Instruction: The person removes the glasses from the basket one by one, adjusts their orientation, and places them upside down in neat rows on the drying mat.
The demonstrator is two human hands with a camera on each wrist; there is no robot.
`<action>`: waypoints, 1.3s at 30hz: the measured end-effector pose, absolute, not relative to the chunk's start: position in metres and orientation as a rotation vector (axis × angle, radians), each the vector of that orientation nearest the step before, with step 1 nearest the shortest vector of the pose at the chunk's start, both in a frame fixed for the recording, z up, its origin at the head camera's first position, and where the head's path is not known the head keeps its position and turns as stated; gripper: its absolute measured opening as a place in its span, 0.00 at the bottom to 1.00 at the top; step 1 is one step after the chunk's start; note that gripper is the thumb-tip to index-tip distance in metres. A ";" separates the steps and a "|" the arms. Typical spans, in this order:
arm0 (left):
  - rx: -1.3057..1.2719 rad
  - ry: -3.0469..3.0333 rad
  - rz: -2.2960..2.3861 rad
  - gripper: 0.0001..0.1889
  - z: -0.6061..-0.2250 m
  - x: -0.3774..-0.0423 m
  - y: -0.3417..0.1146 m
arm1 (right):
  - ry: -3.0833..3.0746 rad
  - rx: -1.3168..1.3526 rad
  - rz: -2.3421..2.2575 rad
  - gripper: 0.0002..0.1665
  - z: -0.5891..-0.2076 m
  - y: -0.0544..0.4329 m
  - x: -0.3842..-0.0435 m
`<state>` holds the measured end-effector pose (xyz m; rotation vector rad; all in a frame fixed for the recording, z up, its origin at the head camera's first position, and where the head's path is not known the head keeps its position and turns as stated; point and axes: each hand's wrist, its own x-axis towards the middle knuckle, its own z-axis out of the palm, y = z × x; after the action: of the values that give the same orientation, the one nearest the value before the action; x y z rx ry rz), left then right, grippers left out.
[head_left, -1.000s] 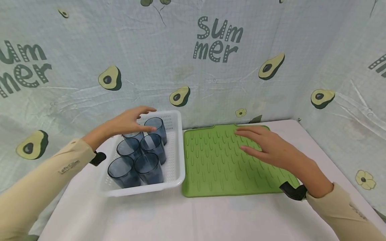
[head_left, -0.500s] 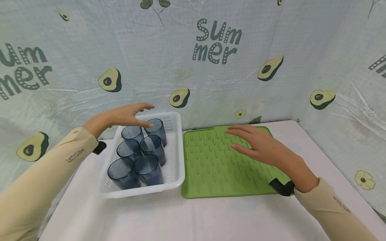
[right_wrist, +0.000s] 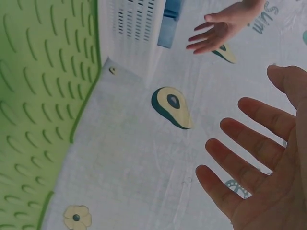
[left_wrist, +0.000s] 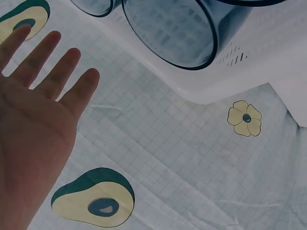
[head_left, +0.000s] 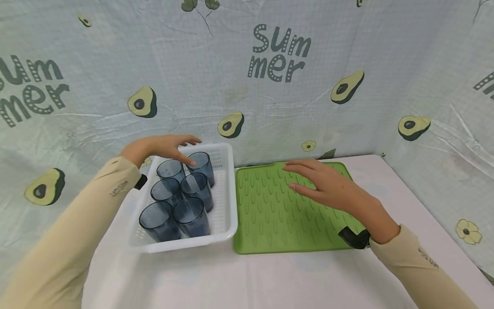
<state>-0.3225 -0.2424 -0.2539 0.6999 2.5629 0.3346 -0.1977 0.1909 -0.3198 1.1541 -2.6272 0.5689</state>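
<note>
Several blue-grey tinted glasses stand in two rows inside a white perforated plastic basket [head_left: 225, 206] at the left of the table. Over the basket's back left part is my left hand [head_left: 164, 146], fingers extended; its thumb overlaps the rim of the far right glass [head_left: 203, 171] in the head view. In the left wrist view the fingers of that hand [left_wrist: 38, 110] are spread beside a glass [left_wrist: 172, 28], holding nothing. My right hand [head_left: 328, 183] hovers palm down above the green ridged mat [head_left: 266, 214], its fingers stretched out and holding nothing.
The mat lies just right of the basket. A white cloth covers the table [head_left: 270, 279]. Behind stands a fabric backdrop [head_left: 185, 77] printed with avocados, flowers and lettering, close to the basket's rear edge.
My right hand has shifted left over the mat. My left forearm has swung rightward and the wrist has moved right and up, while the fingers stay near the far right glass. The glasses have not moved.
</note>
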 end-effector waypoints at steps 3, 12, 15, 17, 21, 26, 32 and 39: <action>0.677 2.548 0.332 0.45 -0.255 -0.326 -0.242 | -2.630 1.157 0.575 0.29 -0.321 0.191 -0.199; 0.498 2.453 0.465 0.43 -0.261 -0.334 -0.239 | -2.637 1.185 0.593 0.29 -0.325 0.184 -0.201; 0.435 2.428 0.525 0.42 -0.264 -0.336 -0.236 | -2.636 1.182 0.596 0.29 -0.325 0.183 -0.200; 0.400 2.408 0.575 0.42 -0.266 -0.338 -0.235 | -2.634 1.184 0.603 0.29 -0.324 0.182 -0.200; 0.340 2.385 0.666 0.41 -0.271 -0.340 -0.235 | -2.630 1.197 0.611 0.29 -0.321 0.179 -0.201; 0.287 2.385 0.752 0.40 -0.277 -0.341 -0.225 | -2.649 1.192 0.621 0.28 -0.320 0.179 -0.202; 0.193 2.422 0.772 0.40 -0.282 -0.342 -0.214 | -2.647 1.209 0.613 0.28 -0.321 0.176 -0.203; 0.149 2.445 0.695 0.41 -0.291 -0.345 -0.210 | -2.628 1.234 0.620 0.27 -0.323 0.175 -0.205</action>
<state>-0.3446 -0.2104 -0.2911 0.1488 2.4453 0.6953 -0.2046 0.1746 -0.3228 1.2335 -2.6278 0.6198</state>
